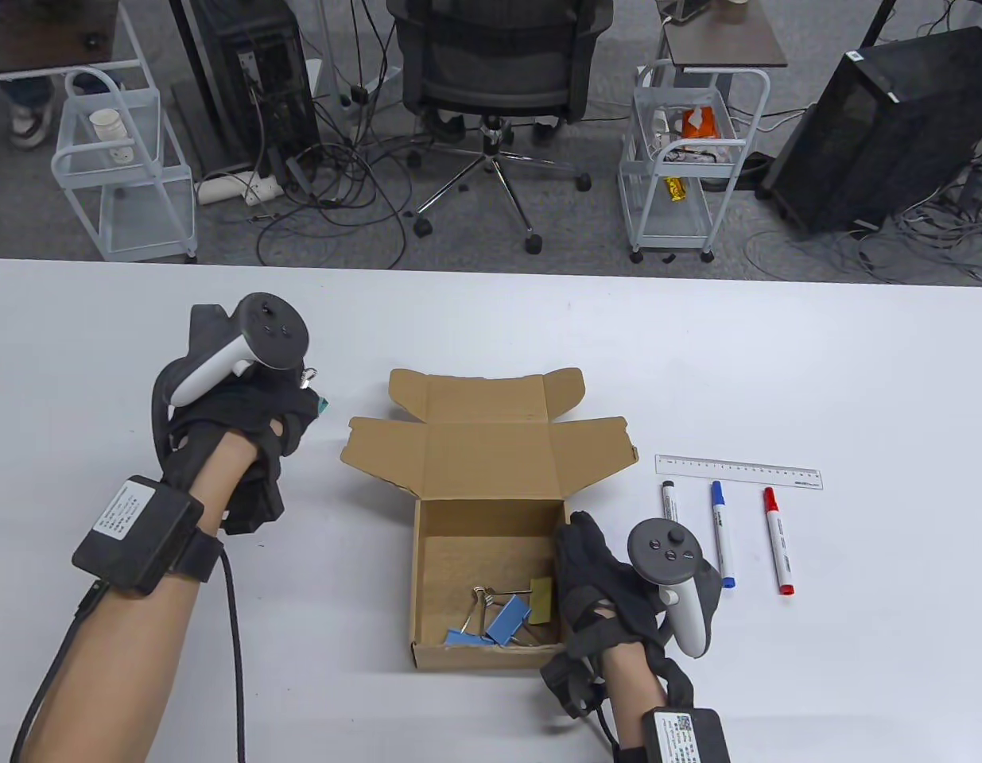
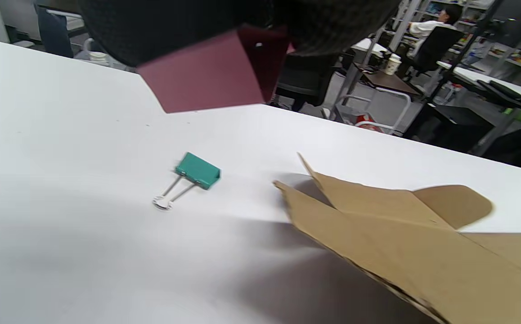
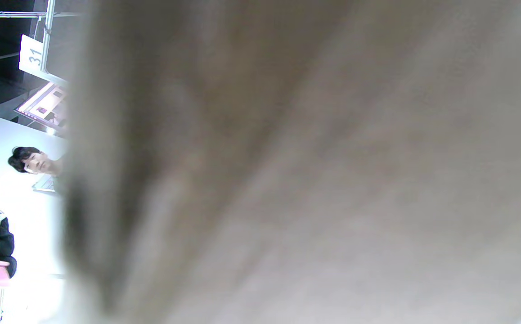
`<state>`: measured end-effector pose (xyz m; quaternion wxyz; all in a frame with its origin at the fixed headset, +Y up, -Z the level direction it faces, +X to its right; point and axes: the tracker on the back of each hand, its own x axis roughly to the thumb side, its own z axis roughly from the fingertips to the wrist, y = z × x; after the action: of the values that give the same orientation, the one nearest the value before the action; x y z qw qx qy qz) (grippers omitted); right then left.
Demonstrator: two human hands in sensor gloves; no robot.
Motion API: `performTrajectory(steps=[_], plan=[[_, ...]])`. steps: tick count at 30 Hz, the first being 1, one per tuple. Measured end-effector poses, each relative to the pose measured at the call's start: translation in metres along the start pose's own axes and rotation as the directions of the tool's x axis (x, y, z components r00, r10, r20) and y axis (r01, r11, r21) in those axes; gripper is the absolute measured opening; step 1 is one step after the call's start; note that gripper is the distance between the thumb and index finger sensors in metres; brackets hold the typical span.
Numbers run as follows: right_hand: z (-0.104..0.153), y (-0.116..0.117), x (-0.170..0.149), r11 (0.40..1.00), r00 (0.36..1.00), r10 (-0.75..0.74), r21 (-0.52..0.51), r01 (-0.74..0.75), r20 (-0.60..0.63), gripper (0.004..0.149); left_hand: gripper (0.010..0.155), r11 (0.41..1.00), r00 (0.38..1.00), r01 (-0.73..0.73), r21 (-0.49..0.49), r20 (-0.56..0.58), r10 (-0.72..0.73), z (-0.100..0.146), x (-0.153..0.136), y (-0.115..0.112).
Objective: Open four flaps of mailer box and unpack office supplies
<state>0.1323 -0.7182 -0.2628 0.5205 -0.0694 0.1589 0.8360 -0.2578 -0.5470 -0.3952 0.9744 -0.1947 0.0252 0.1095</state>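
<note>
The left hand (image 1: 228, 413) grips a red clip (image 2: 211, 72) at nine o'clock of the open box (image 1: 491, 548). It could slip. The right hand (image 1: 610, 596) probably holds the box wall; fingers unclear.

Overhead, looking down on bench (image 1: 777, 358). Left wrist: low, skimming bench, sharing box flaps (image 2: 400, 234) with overhead. Right wrist: pressed against blurred cardboard.
</note>
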Motion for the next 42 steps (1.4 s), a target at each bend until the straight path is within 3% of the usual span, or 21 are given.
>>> performTrajectory(steps=[11, 22, 31, 42], plan=[[0.000, 0.000, 0.000, 1.000, 1.000, 0.002, -0.004, -0.002, -0.004, 0.069, 0.059, 1.000, 0.979, -0.010, -0.024, -0.202, 0.005, -0.074, -0.069, -0.026], [0.000, 0.000, -0.001, 1.000, 1.000, 0.005, -0.003, -0.005, -0.008, 0.069, 0.059, 0.995, 0.943, -0.022, -0.096, -0.333, -0.011, -0.130, -0.110, -0.059], [0.000, 0.000, 0.000, 1.000, 1.000, 0.008, 0.001, -0.008, -0.006, 0.069, 0.059, 0.990, 0.922, -0.025, -0.138, -0.386, -0.031, -0.153, -0.129, -0.085], [0.000, 0.000, 0.000, 1.000, 1.000, 0.009, -0.001, -0.009, -0.007, 0.069, 0.062, 0.995, 0.918, -0.017, -0.102, -0.396, -0.025, -0.154, -0.131, -0.091]])
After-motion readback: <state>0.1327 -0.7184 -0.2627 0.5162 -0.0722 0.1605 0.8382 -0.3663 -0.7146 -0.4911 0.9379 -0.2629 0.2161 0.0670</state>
